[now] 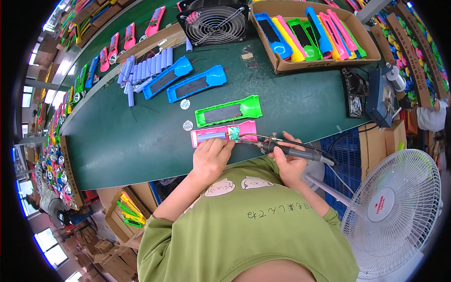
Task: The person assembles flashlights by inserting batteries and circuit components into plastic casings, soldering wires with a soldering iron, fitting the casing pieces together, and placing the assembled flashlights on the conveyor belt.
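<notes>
A pink plastic casing (250,128) lies at the near edge of the green table, holding a lilac cylindrical battery (211,137) and a small green circuit board (234,133). My left hand (212,157) has its fingers closed at the casing's near side, by the battery and board; the fingertips are partly hidden. Gripped in my right hand (290,162) is a soldering iron (300,152) with a thin feed tube, its tip pointing left at the board. Whether the tip touches the board I cannot tell. Just beyond lies a green casing (228,112).
Two blue casings (197,84) and a pile of lilac batteries (150,66) lie farther left. At the back stand a black fan (214,24) and a cardboard box (324,63) of colourful casings. A blue soldering station (379,98) stands right, above a white fan (390,207).
</notes>
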Tool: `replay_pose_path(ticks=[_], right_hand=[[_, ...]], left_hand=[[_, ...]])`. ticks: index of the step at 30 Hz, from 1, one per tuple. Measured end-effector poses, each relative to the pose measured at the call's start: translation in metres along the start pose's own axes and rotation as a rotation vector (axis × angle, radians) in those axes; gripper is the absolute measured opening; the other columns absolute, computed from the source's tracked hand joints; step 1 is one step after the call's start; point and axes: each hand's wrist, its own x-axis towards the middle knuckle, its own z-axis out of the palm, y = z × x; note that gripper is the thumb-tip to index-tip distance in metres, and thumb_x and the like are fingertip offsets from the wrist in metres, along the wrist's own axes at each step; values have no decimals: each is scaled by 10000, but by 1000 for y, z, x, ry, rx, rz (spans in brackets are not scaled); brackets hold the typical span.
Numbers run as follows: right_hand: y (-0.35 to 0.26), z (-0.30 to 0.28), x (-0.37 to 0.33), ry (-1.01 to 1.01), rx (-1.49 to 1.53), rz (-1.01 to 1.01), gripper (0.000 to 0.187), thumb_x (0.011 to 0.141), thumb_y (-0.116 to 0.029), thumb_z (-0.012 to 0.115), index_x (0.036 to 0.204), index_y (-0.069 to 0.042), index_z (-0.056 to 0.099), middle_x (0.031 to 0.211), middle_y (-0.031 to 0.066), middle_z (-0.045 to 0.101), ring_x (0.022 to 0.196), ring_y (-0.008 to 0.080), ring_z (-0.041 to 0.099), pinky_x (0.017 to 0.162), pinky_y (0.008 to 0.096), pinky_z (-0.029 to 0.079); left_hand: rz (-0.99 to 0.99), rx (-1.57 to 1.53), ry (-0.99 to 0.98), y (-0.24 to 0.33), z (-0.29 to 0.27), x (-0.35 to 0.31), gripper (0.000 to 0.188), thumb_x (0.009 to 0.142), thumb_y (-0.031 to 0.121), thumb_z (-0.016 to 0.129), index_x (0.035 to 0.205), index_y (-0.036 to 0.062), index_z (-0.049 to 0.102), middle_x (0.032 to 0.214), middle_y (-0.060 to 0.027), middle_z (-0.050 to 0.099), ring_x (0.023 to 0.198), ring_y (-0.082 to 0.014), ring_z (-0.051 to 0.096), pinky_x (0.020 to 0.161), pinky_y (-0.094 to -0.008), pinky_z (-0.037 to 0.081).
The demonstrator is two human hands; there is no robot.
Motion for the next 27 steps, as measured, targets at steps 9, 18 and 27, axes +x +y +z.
replay_pose_path(ticks=[9,18,27], right_hand=[[0,2,0,16,68,62,185,766,52,576,936,75,508,1119,186,443,800,189,600,598,240,560],[11,-17,2,-26,-16,100,198,753,34,616,928,70,533,1162,171,433,1020,213,523,606,239,545],[2,-24,19,193,113,-58,200,788,-1,576,964,73,516,1126,196,481,674,196,633,551,230,525]], left_hand=[[-3,-21,-20,-1,-2,1,254,595,5,659,844,50,635,722,-32,513,613,-175,520,530,-292,416],[3,7,-27,1,0,1,244,602,8,652,841,52,625,727,-33,512,612,-174,514,530,-292,406],[-270,-18,-2,-22,-19,28,235,638,28,653,868,67,629,828,-102,541,775,-267,514,656,-352,427]])
